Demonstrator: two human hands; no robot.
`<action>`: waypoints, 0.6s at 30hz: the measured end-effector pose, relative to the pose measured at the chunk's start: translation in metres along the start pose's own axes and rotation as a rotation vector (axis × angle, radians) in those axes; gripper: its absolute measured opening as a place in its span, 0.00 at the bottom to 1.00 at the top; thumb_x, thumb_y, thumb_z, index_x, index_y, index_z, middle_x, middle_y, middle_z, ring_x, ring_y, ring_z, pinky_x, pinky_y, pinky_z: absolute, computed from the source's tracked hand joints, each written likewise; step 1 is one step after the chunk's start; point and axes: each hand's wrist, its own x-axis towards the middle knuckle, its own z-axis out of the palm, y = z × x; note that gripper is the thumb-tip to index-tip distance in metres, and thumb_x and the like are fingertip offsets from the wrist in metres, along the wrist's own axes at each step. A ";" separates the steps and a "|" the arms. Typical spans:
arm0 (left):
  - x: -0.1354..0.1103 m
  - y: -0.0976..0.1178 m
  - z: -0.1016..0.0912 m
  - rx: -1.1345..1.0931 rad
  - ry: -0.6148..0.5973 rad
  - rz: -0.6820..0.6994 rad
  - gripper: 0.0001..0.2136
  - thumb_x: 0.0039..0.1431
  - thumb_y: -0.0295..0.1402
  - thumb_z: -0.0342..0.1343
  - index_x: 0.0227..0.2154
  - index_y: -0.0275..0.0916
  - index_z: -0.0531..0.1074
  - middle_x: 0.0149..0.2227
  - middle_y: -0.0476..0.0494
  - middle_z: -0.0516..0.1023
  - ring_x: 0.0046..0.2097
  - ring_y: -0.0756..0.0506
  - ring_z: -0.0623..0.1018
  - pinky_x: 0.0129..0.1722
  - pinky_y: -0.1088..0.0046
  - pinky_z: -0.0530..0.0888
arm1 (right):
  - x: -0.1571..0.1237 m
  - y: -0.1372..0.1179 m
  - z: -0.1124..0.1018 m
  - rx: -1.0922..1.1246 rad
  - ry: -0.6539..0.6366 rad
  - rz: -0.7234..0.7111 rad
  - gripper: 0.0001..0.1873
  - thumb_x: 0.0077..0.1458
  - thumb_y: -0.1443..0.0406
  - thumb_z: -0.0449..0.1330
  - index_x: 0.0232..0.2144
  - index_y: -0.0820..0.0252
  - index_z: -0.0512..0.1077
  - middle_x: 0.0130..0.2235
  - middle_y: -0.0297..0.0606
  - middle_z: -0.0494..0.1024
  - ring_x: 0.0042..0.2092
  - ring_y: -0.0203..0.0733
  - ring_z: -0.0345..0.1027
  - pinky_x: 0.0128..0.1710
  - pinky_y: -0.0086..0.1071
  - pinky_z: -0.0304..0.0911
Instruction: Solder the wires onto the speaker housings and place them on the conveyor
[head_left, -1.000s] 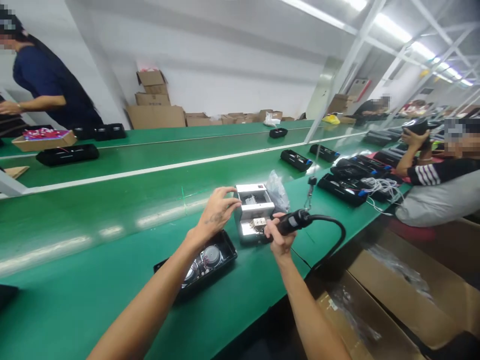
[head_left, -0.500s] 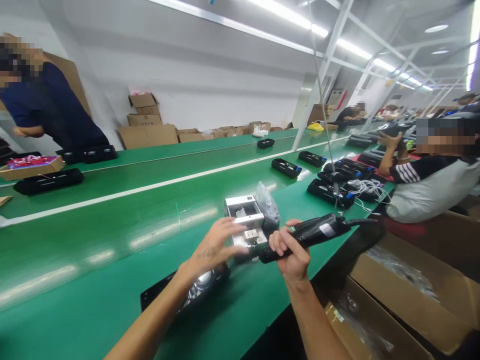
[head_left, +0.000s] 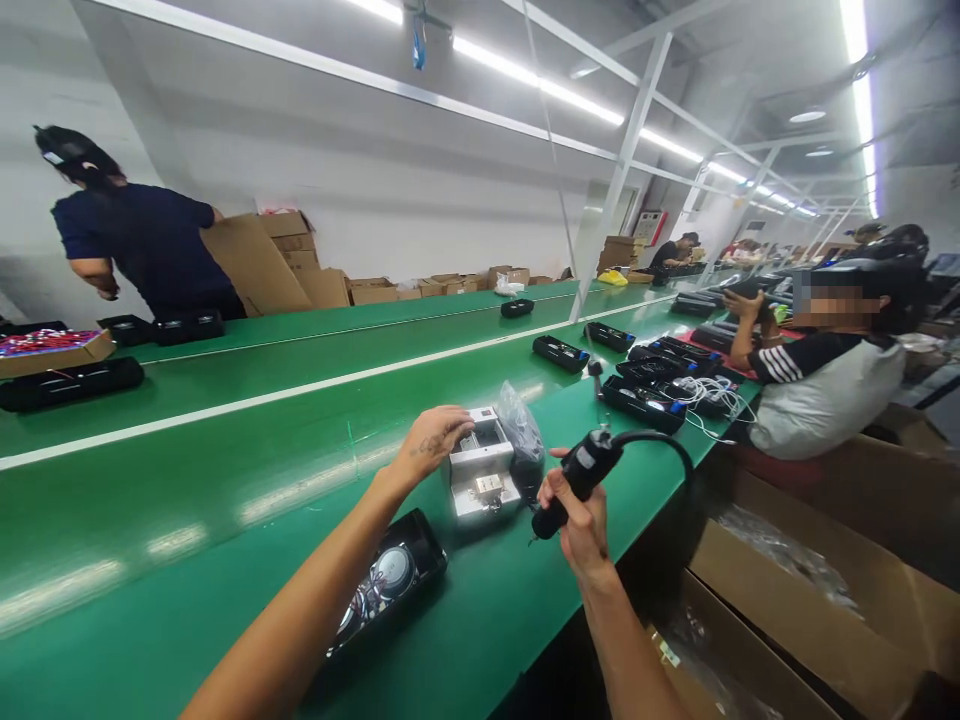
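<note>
While the black power driver [head_left: 589, 465] is gripped by the right hand [head_left: 581, 515] right of the silver machine [head_left: 484, 490], nose tilted down, presumably for easy aiming | left hand [head_left: 431, 440]: fingers bent at machine's upper left edge, perhaps for steadying; grasp cannot be told | speaker housing [head_left: 395, 572]: laid near-left of machine, open side up, likely for access | plastic bag [head_left: 520, 430]: set against machine's right side

Pretty plain room tbh: greyish-white wall [head_left: 390, 210], long green counter [head_left: 480, 610], white metal framing [head_left: 622, 175], super bright tube lights [head_left: 504, 67] overhead.
</note>
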 end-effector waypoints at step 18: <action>-0.369 0.010 -0.127 0.389 0.073 -0.684 0.35 0.60 0.19 0.54 0.66 0.57 0.63 0.71 0.42 0.63 0.69 0.39 0.69 0.63 0.47 0.73 | -0.076 0.124 0.024 -0.795 -0.714 -0.942 0.15 0.57 0.63 0.64 0.48 0.47 0.79 0.49 0.41 0.81 0.50 0.57 0.76 0.48 0.51 0.70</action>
